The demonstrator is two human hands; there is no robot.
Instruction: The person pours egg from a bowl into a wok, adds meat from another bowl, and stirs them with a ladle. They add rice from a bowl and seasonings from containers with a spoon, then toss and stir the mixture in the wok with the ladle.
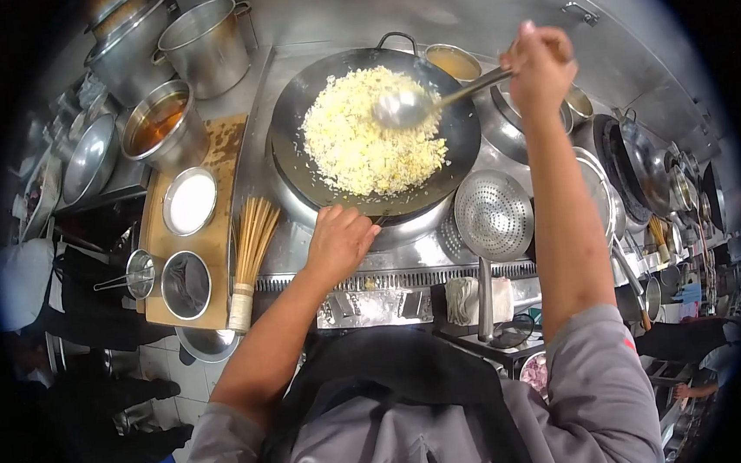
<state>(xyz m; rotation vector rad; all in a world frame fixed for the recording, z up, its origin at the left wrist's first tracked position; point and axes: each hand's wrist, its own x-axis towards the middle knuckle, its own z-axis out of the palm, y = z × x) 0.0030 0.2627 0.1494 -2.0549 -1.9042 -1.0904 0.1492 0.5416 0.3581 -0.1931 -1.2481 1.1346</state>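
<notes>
A large dark wok [289,81] sits on the steel range in front of me, with yellow-and-white fried rice [365,158] heaped in it. My right hand [540,66] is closed round the handle of a metal ladle [404,109], whose bowl rests over the upper right of the rice and looks blurred. At the wok's near rim, my left hand [341,241] is closed with its knuckles up. A bit of the wok's near handle shows beside its fingers; the rest of the grip is hidden under the hand.
A perforated strainer [494,215] lies right of the wok, near a folded cloth [479,299]. Leftward are a bamboo brush [254,241], a bowl of white grains [190,202] and a pot of brown liquid [157,122]. People stand at the left and right edges.
</notes>
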